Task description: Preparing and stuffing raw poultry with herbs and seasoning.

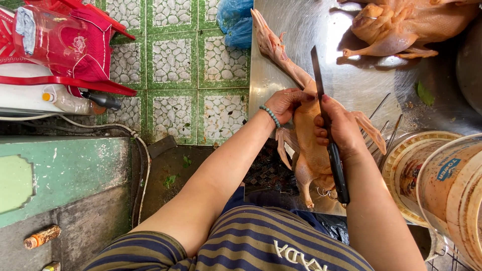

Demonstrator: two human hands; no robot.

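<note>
The plucked duck (pixel 309 150) lies lengthwise on the steel table (pixel 301 30), its long neck and head stretched away from you toward the far edge and its legs pointing back at your body. Your left hand (pixel 283 103) sits at the base of the neck, fingers curled down and closed on the bird to pin it, a beaded bracelet (pixel 271 115) on that wrist. Your right hand (pixel 341 125) rests on the breast with its fingers wrapped tight around a dark-handled knife (pixel 326 125), the narrow blade pointing away from you along the neck and the handle running back past your wrist. To work well here, keep the left fingertips tucked behind the blade line, press the carcass flat so the slick skin cannot slide on the metal, and guide the tip rather than forcing it. Just right of the bird, several thin metal skewers (pixel 384 125) lie fanned on the table, near a stack of stained plastic buckets (pixel 442 180) at the right edge. A second plucked bird (pixel 401 25) lies well apart at the far corner. Left of the table, a green patterned tile floor (pixel 175 65) shows, with red plastic stools (pixel 65 45) beyond.
</note>
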